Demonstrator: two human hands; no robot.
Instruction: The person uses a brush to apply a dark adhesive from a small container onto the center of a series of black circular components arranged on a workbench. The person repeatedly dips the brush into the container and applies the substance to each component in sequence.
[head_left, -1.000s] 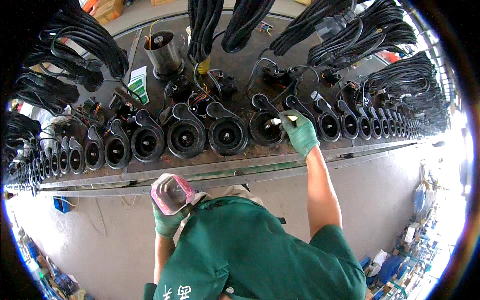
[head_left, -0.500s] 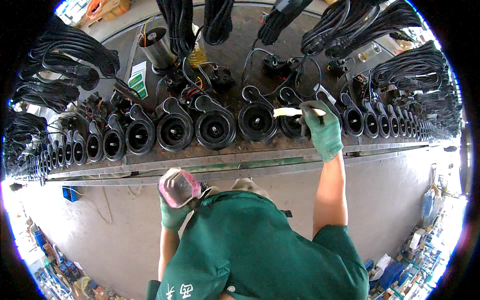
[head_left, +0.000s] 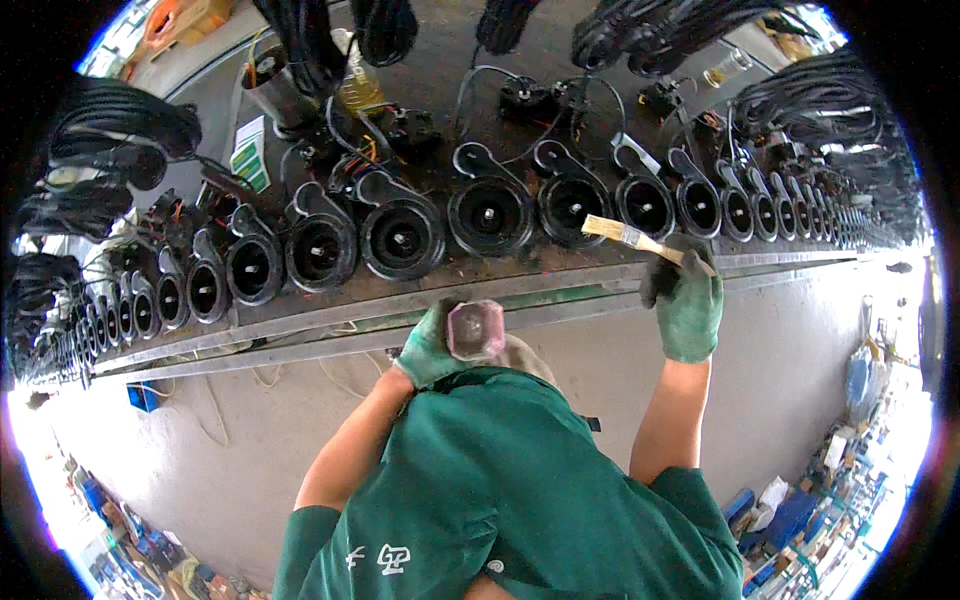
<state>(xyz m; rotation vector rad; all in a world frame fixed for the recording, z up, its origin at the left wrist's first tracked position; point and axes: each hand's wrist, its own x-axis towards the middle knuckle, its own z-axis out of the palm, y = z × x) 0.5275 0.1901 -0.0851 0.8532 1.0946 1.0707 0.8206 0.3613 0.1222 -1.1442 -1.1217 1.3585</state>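
My right hand (head_left: 688, 300), in a green glove with dark fingers, is closed round the handle of a paintbrush (head_left: 630, 235). Its pale bristles point left, above the bench's front edge and close to a round black housing (head_left: 573, 210). My left hand (head_left: 432, 345), gloved the same way, grips a pinkish clear cup (head_left: 476, 331) in front of my body, just off the bench edge. The cup's mouth faces up; what lies inside is too blurred to name. Several like black housings, each with a curved spout and a metal shaft in the middle, stand in a row along the bench.
Bundled black cables (head_left: 130, 110) hang or lie behind the housings. A metal cylinder (head_left: 275, 95), a bottle of yellow liquid (head_left: 360, 85), a green-and-white card (head_left: 250, 155) and a small glass jar (head_left: 727, 68) stand farther back. The bench's metal rail (head_left: 300, 330) runs between me and the row.
My left hand has brought the cup rightward and up toward the bench. My right hand has drawn the paintbrush back toward me and to the right, away from the housings. My view has shifted slightly.
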